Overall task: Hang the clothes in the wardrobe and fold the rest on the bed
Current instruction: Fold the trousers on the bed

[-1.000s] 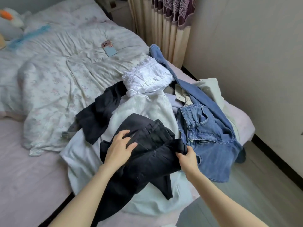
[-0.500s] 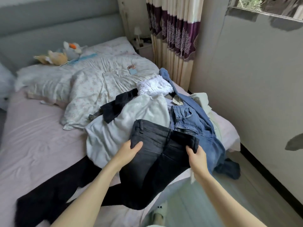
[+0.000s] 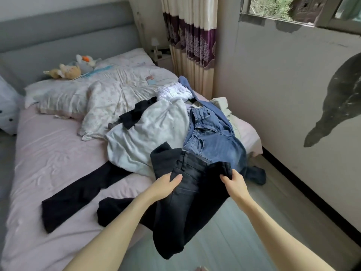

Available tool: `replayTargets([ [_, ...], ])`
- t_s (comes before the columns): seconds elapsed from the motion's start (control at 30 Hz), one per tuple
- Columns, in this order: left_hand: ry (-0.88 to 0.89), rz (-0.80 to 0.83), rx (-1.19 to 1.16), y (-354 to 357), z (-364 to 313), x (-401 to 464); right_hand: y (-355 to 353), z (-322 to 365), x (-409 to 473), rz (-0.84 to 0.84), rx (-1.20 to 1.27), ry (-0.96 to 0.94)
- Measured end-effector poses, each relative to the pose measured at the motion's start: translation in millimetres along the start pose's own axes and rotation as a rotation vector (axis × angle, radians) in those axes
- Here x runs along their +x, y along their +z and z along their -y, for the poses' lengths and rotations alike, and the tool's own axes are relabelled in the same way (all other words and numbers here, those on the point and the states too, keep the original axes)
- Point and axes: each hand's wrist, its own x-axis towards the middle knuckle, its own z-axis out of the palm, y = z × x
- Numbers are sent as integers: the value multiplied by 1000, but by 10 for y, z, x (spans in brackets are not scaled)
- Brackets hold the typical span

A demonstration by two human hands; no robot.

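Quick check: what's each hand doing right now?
Left hand: grips the black jeans near the waistband.
Right hand: grips the other side of the waistband.

We see two bare forearms, no sleeves in view; left hand (image 3: 166, 185) & right hand (image 3: 235, 183) both bare, no gloves, rings, watch or bands visible; slim wrists; nails short, unpainted as far as we can tell.

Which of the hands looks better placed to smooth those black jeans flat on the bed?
Probably the left hand: it grips the black jeans on the bed side, while the right hand is over the floor.
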Motion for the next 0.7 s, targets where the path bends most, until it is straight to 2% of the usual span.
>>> replayTargets([
  [0.13, -9, -2, -44, 215, 251, -464, 52, -244, -540, -53, -27, -24],
  [0.33, -48, 110, -134, 607, 661, -1426, 100, -681, -1547, -75, -130, -11],
  [0.43, -80, 157, -104, 762, 646, -1843, -32, -793, -1972, -77, -197, -10],
  [0.53, -32, 230, -107, 825, 447, -2103, -214, -727, -2268, -154, -236, -35],
  [0.6, 43, 210, -139, 840, 286, -2212, -325, -621, -2401, -211, -233, -75],
  [0.7, 172, 64, -118, 808, 47, -2315, -531, -381, -2547, -324, -193, -153],
])
